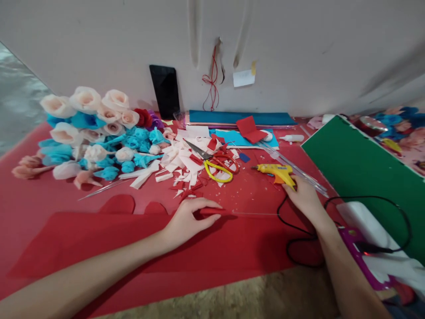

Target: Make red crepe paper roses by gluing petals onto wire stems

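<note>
My left hand (191, 219) pinches a small red paper piece (215, 212) between thumb and fingers. A thin, pale stick (257, 214) runs from it to the right. Beneath lies a wide sheet of red crepe paper (109, 239). At the right, my right hand (303, 197) is closed at the handle of a yellow hot glue gun (274, 169), whose nozzle points left; its fingers are partly hidden. Rounded red paper pieces (119, 204) lie along the sheet's far edge. Yellow-handled scissors (217, 173) and red-handled scissors (232, 161) rest among paper scraps (179, 155).
Paper flowers (84, 99) in cream and blue are heaped at the left. A black phone (165, 91) leans on the wall. A green board (361, 173) slants at the right, near a power strip (357, 248) and a black cord (299, 230). Clear sticks (295, 168) lie behind the glue gun.
</note>
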A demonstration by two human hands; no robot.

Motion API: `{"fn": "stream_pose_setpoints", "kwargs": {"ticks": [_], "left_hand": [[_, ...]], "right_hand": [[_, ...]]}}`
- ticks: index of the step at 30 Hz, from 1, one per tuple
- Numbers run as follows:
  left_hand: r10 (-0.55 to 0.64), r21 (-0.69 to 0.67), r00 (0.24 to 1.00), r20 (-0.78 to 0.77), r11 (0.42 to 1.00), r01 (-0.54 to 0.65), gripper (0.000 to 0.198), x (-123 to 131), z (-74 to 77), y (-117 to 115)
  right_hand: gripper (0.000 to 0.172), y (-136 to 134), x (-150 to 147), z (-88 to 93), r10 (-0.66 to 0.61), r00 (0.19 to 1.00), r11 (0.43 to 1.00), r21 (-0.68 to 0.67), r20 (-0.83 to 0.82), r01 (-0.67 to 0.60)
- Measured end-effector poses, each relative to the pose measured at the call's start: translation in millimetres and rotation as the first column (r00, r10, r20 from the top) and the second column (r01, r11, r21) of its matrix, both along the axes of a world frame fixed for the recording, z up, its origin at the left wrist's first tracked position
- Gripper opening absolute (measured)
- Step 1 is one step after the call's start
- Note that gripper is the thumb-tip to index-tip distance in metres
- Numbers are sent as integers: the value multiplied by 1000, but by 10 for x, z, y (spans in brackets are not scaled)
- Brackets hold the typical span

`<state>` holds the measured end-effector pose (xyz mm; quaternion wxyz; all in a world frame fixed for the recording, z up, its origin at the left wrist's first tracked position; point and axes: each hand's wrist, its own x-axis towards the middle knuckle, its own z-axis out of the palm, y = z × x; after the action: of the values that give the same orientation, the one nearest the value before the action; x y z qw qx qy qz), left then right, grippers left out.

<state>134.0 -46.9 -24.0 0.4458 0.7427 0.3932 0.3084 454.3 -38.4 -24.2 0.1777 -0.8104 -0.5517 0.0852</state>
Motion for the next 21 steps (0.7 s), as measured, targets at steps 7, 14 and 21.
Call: {"fn": "stream_pose_setpoints", "kwargs": {"ticks": [7,14,21], "left_hand": [[108,-3,992,66,994,-108,13,-19,-16,15],[247,-5,961,124,969,-249,9,-46,6,68],[236,-33,959,159,972,-233,10,-38,-1,100]], "right_hand": [[43,-278,-347,149,136,908,971,234,-397,-43],[40,-472,-617,396,130,896,921,387,-424,49],[51,-687,-891,385,2,965,925,368,-261,97]]}}
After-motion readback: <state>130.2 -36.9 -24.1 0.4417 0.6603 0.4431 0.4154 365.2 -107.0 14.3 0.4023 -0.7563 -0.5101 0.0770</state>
